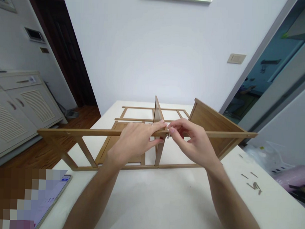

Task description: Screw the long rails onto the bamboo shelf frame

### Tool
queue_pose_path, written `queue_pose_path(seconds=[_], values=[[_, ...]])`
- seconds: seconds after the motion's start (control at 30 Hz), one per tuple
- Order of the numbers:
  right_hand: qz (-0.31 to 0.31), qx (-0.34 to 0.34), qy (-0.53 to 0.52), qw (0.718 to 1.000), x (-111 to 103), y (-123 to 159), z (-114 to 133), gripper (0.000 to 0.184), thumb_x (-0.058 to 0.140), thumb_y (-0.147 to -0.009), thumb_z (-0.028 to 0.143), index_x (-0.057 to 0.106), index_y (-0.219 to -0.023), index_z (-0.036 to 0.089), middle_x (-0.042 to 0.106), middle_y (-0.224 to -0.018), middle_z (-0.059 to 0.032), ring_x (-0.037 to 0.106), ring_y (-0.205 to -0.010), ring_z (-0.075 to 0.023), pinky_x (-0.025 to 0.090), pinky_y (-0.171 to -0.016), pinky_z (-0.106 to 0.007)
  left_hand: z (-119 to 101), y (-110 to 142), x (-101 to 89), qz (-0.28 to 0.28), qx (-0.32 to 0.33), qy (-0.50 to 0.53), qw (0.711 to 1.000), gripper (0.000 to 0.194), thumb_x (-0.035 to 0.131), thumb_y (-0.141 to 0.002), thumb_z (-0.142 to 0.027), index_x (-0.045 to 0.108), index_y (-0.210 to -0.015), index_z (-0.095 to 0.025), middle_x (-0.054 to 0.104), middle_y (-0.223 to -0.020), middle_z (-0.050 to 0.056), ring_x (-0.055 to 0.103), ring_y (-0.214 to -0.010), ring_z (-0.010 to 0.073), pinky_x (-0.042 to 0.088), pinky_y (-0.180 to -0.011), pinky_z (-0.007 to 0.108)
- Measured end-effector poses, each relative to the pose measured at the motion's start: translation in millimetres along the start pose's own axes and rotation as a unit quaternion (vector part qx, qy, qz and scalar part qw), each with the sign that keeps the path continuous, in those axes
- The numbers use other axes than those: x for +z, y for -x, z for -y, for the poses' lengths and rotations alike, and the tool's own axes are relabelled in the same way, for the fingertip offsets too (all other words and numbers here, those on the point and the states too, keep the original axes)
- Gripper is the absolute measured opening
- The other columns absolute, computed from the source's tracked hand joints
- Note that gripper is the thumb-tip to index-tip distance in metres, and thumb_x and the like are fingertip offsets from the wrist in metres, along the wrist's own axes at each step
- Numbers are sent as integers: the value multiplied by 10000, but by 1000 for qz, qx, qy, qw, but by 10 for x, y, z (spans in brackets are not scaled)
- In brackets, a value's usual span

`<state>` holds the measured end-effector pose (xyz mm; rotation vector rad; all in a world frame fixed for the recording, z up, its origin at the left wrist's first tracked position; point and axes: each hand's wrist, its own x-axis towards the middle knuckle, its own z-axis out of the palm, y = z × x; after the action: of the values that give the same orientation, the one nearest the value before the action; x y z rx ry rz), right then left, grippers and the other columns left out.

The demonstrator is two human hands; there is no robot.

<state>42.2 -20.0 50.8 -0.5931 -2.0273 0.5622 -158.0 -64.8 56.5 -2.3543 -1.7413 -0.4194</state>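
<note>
Frame centre: left hand (133, 140) is clasping brown, rectangular wooden framework (104, 133); right hand (195, 142) is pinching small, silvery metal piece (168, 136) at its rail. Framework probably handling stiff, light; rails offering best hold.

A white wall (154, 54) with a rectangular white switch plate (236, 58) stands between a dark brown wooden door (63, 46) and a dim bluish room (260, 83); a white louvred cabinet (38, 100) stands on reddish-brown wood flooring (88, 117)
</note>
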Motion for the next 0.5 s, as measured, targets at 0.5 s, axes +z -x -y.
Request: queue_pose_path(seconds=[0.5], values=[[14, 88, -33, 995, -43, 34, 52, 267, 645, -1006, 460, 692, -949, 203, 666, -808, -8, 593, -726, -141, 463, -654, -267, 36, 36, 80, -69, 47, 23, 996, 520, 701, -989, -420, 541, -1465, -285, 732, -1385, 24, 733, -1150, 259, 558, -854, 353]])
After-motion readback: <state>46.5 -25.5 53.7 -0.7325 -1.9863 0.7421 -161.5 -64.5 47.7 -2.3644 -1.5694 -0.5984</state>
